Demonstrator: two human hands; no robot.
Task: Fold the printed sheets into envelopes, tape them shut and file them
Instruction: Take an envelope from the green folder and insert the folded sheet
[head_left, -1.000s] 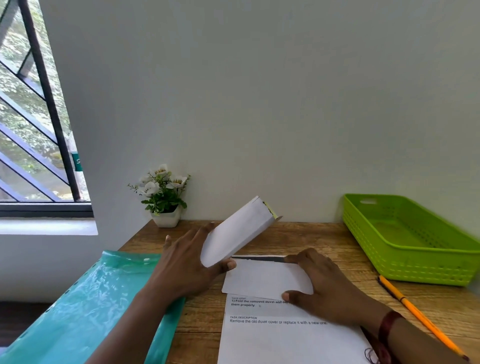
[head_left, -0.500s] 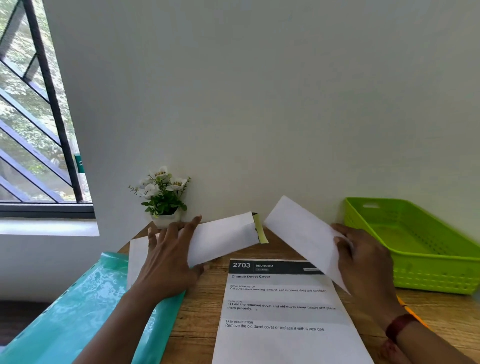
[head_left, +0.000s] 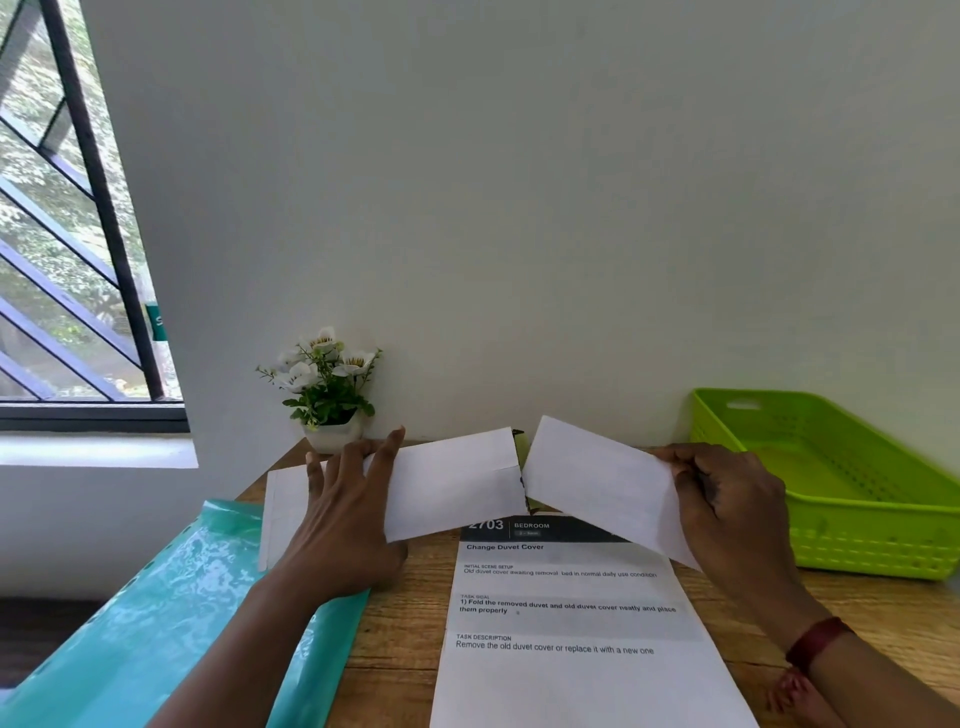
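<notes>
My left hand (head_left: 343, 519) holds a white envelope (head_left: 452, 483) by its left end, raised a little above the wooden table (head_left: 405, 649), its open end with a yellow-green strip pointing right. My right hand (head_left: 727, 509) pinches a folded white sheet (head_left: 597, 483) by its right edge. The folded sheet's left edge meets the envelope's open end. Below them a printed sheet (head_left: 561, 613) headed "Change Duvet Cover" lies flat on the table. Another white envelope (head_left: 280, 499) lies under my left hand.
A teal plastic folder (head_left: 156, 623) hangs over the table's left edge. At the right stands a green plastic basket (head_left: 831, 467). A small potted flower (head_left: 327, 395) sits against the wall behind my left hand. A barred window is at far left.
My right hand lifted the folded sheet off the printed sheet and brought it left to the envelope's open end. My left hand lowered the envelope toward level.
</notes>
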